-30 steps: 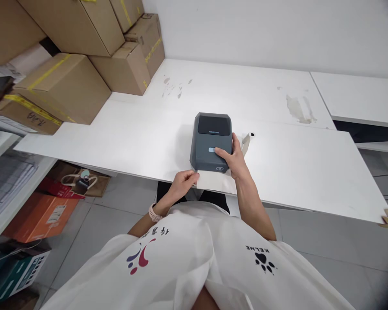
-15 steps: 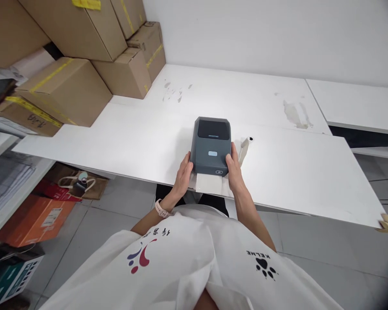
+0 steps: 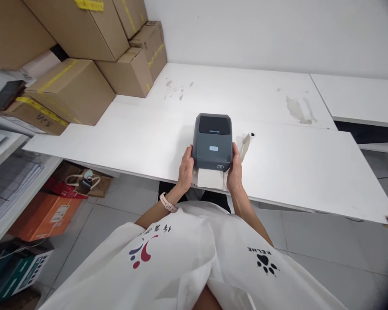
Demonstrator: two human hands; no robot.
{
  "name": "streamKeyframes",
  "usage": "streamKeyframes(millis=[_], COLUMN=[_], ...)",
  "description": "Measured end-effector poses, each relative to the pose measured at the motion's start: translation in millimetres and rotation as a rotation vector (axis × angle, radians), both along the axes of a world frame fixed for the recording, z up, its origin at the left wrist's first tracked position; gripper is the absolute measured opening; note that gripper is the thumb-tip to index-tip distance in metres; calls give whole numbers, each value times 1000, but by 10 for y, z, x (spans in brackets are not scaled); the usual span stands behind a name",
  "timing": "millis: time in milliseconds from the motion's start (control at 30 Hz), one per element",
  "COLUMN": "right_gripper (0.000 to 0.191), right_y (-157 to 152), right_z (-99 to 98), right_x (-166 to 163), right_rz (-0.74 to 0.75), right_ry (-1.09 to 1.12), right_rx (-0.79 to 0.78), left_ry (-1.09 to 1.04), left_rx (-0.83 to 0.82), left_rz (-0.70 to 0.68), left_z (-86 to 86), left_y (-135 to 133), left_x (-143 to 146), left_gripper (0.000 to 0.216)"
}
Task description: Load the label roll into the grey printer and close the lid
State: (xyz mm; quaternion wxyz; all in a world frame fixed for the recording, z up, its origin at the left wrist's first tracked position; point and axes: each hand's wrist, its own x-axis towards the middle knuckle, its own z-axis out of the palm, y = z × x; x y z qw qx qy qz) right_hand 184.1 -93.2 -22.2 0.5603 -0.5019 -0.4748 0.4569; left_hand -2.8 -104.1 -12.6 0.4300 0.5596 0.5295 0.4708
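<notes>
Grey label printer (image 3: 212, 146) stands on the white counter (image 3: 294, 168), close to its near edge and roughly mid-width, front slot facing the person. Left hand (image 3: 185, 168) grips the printer's left side and right hand (image 3: 234, 170) its right side, with the fingers of both pressed to the casing and clamped on it. White paper strip (image 3: 210, 178) sticks out of the front slot and lies flat between the two hands, its end about at the counter's near edge. Beige tab (image 3: 245, 143) lies just beside the printer's right side, next to a small cable hole (image 3: 252, 134). Open counter surface runs right of the printer to the far corner, and behind it to the wall, marked only by scuffed patches (image 3: 297, 110). To the left there is open surface too, then stacked cardboard boxes (image 3: 74, 88) at the far-left corner, well apart from the printer. A second counter (image 3: 358, 101) sits at the far right by the wall. Pink watch (image 3: 166, 202) is on the left wrist. An orange box (image 3: 42, 215) is on the floor below the counter's left end.
</notes>
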Motion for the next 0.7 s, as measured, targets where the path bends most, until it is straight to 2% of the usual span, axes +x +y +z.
streamKeyframes(millis=[100,167,267,367,433,533,600,700], right_gripper=[79,80,75,79,85,90,93,94], right_y=[25,74,237,529,770,1133,1340,1551], right_z=[33,114,339,611,757,885,928,995], right_x=[-18,9,83,137,145,142,161,273], right_rz=[-85,-77,-76,-75,-89,-131,-132,-67], right_ry=[87,87,-60,-271,-391,-502,-525,-555], right_rx=[-3,33,162,283,322,333,340,356], left_ry=[16,22,79,131,145,233,273,241], left_rx=[6,63,201,263,222,65,-1,-13], left_rz=[-7,-20,-53,-56,-32,18,11,-25], left_z=[72,167,322,388,359,255,186,114], left_y=[20,91,339,708,940,1161,1215,1218], left_x=[-33,-62,-89,-70,-28,44,73,78], left_gripper=[70,70,68,66,66,69,76,86])
